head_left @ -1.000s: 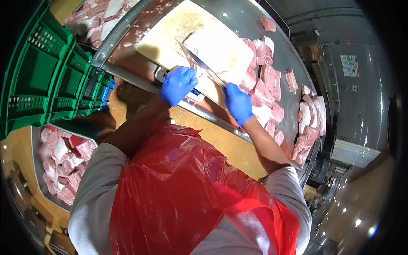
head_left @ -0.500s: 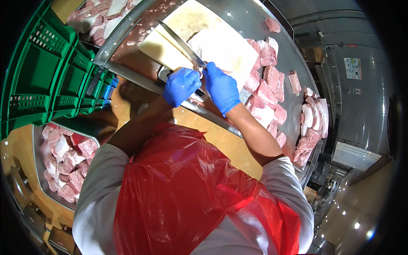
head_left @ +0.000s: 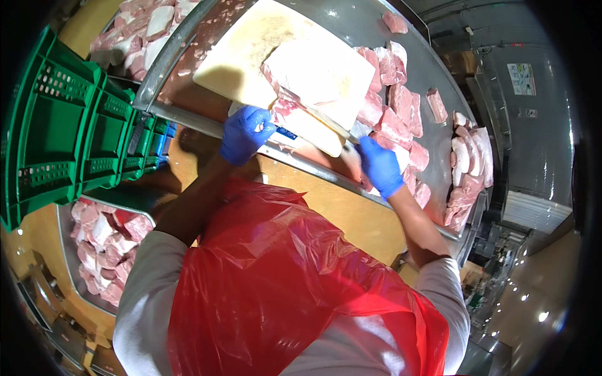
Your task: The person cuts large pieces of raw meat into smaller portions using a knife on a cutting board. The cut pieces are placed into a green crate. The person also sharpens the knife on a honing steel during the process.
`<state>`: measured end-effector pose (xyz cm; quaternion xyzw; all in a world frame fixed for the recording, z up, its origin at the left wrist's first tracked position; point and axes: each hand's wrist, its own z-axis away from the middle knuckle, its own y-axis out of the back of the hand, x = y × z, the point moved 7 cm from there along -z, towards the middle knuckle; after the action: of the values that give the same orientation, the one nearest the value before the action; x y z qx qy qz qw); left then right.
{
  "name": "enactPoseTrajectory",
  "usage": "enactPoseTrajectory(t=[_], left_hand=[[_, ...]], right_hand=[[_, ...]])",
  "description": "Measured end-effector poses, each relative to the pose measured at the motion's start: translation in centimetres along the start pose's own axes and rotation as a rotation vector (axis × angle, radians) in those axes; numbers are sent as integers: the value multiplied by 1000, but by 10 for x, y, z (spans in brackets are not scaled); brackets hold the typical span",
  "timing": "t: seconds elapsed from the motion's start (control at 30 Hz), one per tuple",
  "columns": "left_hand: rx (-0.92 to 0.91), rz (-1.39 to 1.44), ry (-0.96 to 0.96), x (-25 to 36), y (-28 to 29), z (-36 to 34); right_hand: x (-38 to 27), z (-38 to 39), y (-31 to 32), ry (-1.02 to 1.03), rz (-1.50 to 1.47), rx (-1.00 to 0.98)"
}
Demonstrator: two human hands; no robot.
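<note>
A large pale slab of meat (head_left: 320, 72), its near edge pink and red, lies on the white cutting board (head_left: 229, 62). My right hand (head_left: 380, 165), in a blue glove, is wrapped round the handle of a knife (head_left: 332, 123). The blade points left and away from me, over the slab's near edge. Beside the slab's near left corner is my left hand (head_left: 246, 134), also gloved in blue, its fingers curled closed. Whatever it holds, if anything, is hidden. Between the hands, a blue-and-white panel (head_left: 285, 133) shows beneath the board's near edge.
Several cut meat pieces (head_left: 396, 116) lie right of the board on the metal table (head_left: 351, 24), with a stack of strips (head_left: 467, 169) farther right. Green crates (head_left: 59, 122) stand at the left. Meat fills a bin (head_left: 103, 250) at lower left and another container (head_left: 141, 31) at far left.
My hands have moved apart: the right went right and nearer with the knife, the left went slightly left. The blade has swung from the board's far left to the slab's near edge.
</note>
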<state>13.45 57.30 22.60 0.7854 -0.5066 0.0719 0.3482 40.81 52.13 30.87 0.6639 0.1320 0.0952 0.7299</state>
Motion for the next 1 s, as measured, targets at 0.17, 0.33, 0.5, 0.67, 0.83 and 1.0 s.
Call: enactPoseTrajectory(t=[0.17, 0.33, 0.5, 0.67, 0.83, 1.0], left_hand=[[-39, 148, 175, -3, 1, -10], [-162, 225, 488, -17, 4, 0], [246, 869, 615, -33, 34, 17], [480, -58, 507, -43, 233, -52], [465, -216, 127, -19, 447, -134], [88, -1638, 520, -124, 541, -107]], right_hand=[[-72, -79, -19, -3, -89, 23], [-11, -43, -12, 18, 41, -158], [85, 21, -2, 15, 163, -183], [46, 44, -20, -118, -261, 217], [5, 9, -23, -316, -584, 464], [25, -40, -14, -361, -1132, 413]])
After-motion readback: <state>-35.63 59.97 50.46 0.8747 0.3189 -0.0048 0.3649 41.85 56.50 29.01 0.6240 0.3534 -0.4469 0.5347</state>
